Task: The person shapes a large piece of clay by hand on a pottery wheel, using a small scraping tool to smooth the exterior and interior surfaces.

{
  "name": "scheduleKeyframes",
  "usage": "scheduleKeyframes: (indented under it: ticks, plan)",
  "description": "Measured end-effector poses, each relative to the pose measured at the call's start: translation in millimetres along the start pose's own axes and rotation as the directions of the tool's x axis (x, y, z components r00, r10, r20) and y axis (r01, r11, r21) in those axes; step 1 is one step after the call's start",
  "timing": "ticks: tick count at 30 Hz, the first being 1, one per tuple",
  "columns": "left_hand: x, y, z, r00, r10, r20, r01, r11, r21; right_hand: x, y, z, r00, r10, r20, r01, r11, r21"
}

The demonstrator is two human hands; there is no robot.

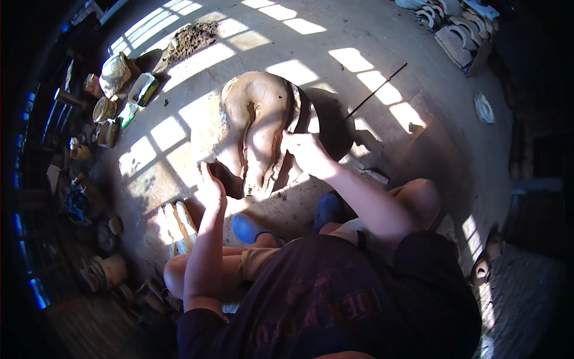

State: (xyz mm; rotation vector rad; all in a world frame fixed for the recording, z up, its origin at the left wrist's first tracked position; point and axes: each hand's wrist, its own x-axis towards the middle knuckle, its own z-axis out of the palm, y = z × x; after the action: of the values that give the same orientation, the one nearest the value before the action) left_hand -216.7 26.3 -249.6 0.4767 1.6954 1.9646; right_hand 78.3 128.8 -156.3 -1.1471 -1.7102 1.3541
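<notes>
a big brown clay form [263, 113] sits on the sunlit floor [439, 143] straight in front of the person, between the two hands and just beyond the feet. its top is rounded and bends over, and a deep groove runs down its middle toward the narrow lower end, which points back at the person. the left hand [210, 188] is at the form's lower left, flat and unfolded, fingers together and pointing away from the body; it lies just beside the clay, and whether it touches is hard to tell. the right hand [308, 152] is on the opposite side, a little farther up, with its fingers bent in and their tips at the form's right edge, beside a pale strip [293, 110] that follows that edge; i cannot tell whether the fingers pinch anything. most of the form lies farther from the person than either hand. the blue shoes [248, 228] are near its lower end, a thin dark rod [378, 91] lies to its right, and a crumbly brown heap [191, 42] is well apart, past its upper left.
</notes>
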Motion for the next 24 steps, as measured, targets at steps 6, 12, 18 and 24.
scheduleKeyframes:
  ticks: [6,12,18,24]
  plan:
    - [-81.0,114.2,42.0,0.789,-0.148,0.596,-0.045,0.954,0.296,-67.1,-71.8,-3.2,0.971,-0.238,0.010,0.226,0.906,-0.357]
    - [-108.8,96.5,29.1,0.440,-0.374,0.816,0.168,0.927,0.335,-77.8,-61.4,14.6,0.663,-0.621,0.418,0.745,0.499,-0.442]
    - [-107.6,125.6,44.3,0.432,-0.503,0.749,0.213,0.863,0.458,-79.2,-64.8,14.7,0.783,-0.561,0.267,0.621,0.686,-0.378]
    - [-82.4,103.2,41.0,0.773,-0.187,0.606,-0.237,0.802,0.549,-45.3,-52.9,-11.0,0.784,-0.557,0.273,0.607,0.599,-0.522]
